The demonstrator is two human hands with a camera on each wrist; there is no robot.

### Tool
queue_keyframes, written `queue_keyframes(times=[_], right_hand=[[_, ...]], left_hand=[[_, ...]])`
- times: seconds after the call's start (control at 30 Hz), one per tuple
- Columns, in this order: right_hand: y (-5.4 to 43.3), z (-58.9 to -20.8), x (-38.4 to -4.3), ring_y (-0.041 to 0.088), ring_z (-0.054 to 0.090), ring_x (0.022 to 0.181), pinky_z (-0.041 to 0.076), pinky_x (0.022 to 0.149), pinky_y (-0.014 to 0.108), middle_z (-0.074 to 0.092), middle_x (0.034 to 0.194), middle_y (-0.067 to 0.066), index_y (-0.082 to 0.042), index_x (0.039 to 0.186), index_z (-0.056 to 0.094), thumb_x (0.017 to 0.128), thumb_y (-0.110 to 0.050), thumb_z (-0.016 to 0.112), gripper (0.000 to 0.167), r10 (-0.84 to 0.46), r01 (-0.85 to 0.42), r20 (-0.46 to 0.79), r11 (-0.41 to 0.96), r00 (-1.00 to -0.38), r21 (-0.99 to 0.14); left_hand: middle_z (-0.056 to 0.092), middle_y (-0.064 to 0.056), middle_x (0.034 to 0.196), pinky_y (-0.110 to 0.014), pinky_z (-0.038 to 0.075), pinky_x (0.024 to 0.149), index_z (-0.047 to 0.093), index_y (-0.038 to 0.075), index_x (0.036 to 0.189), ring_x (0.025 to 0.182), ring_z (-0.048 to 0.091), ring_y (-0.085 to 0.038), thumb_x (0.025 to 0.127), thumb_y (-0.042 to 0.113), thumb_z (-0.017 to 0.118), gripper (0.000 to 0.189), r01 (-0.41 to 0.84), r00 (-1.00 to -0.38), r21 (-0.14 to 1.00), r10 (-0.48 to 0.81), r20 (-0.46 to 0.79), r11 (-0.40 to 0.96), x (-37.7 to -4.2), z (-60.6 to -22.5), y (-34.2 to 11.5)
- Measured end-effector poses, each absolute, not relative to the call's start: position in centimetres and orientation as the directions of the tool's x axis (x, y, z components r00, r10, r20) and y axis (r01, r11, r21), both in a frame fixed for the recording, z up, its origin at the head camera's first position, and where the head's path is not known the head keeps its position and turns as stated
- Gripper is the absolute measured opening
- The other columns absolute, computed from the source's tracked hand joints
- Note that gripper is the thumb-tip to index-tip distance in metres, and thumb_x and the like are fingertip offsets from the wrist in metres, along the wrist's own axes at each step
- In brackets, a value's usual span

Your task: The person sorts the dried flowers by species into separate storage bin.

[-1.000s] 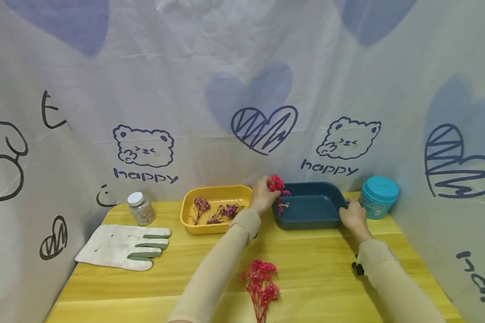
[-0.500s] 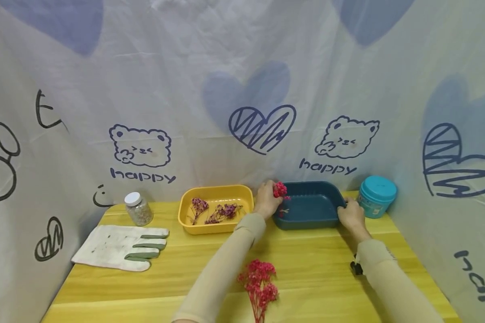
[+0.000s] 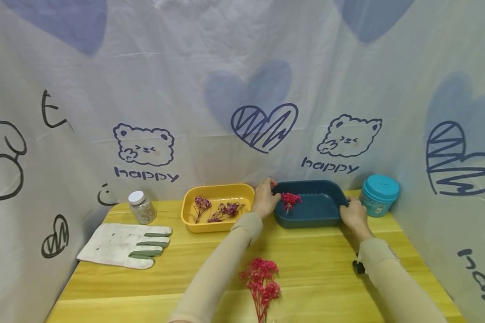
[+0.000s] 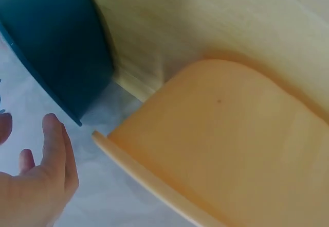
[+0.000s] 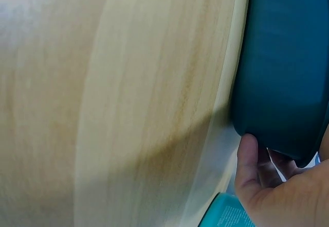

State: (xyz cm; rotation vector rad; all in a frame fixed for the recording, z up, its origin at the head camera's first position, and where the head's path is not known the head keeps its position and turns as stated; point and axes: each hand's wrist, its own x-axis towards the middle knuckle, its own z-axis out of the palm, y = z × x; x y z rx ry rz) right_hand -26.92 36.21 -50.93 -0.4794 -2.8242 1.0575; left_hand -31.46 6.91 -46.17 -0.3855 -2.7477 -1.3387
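Observation:
A small bunch of red dried flowers (image 3: 291, 200) lies inside the dark blue tray (image 3: 311, 222), toward its left end. My left hand (image 3: 265, 197) is at that tray's left rim, holding nothing; in the left wrist view its fingers (image 4: 53, 144) are apart from each other. At the tray's right end, my right hand (image 3: 353, 215) grips the wall. The right wrist view has the thumb (image 5: 248, 157) against the tray's outside, with the other fingers partly hidden. A larger bunch of red dried flowers (image 3: 262, 282) lies on the table near the front.
Left of my left hand stands a yellow tray (image 3: 216, 228) with purple dried flowers (image 3: 227, 211). A turquoise lidded tub (image 3: 380, 195) is close behind my right hand. Farther left are a white-capped jar (image 3: 142, 208) and a white-and-green glove (image 3: 121, 244). Printed curtains enclose the table (image 3: 315, 273).
My left hand has lowered the small red bunch into the blue tray and let it go. My right hand keeps its grip on the tray's right end.

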Motion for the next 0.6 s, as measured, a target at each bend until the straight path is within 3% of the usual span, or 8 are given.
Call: queue_keyframes(times=[0.37, 0.6], right_hand=[[36.2, -51.1, -27.0, 0.062, 0.047, 0.133, 0.044, 0.111, 0.069, 0.051, 0.144, 0.042, 0.015, 0.143, 0.046, 0.102, -0.014, 0.043, 0.051, 0.308, 0.252, -0.027, 0.724, -0.951, -0.642], [36.1, -50.8, -26.9, 0.062, 0.047, 0.134, 0.043, 0.112, 0.069, 0.051, 0.144, 0.043, 0.015, 0.144, 0.046, 0.102, -0.014, 0.044, 0.052, 0.32, 0.258, -0.022, 0.721, -0.947, -0.643]], left_hand=[[0.062, -0.015, 0.133, -0.045, 0.055, 0.106, 0.062, 0.006, 0.13, 0.125, 0.062, -0.031, 0.1, 0.012, 0.068, 0.031, 0.243, -0.965, 0.802, 0.217, 0.145, 0.545, -28.6, -45.8, 3.6], [0.061, -0.017, 0.132, -0.049, 0.055, 0.101, 0.059, 0.008, 0.135, 0.118, 0.062, -0.035, 0.101, 0.02, 0.068, 0.037, 0.217, -0.954, 0.804, 0.295, 0.055, 0.553, -25.4, -45.4, 0.0]])
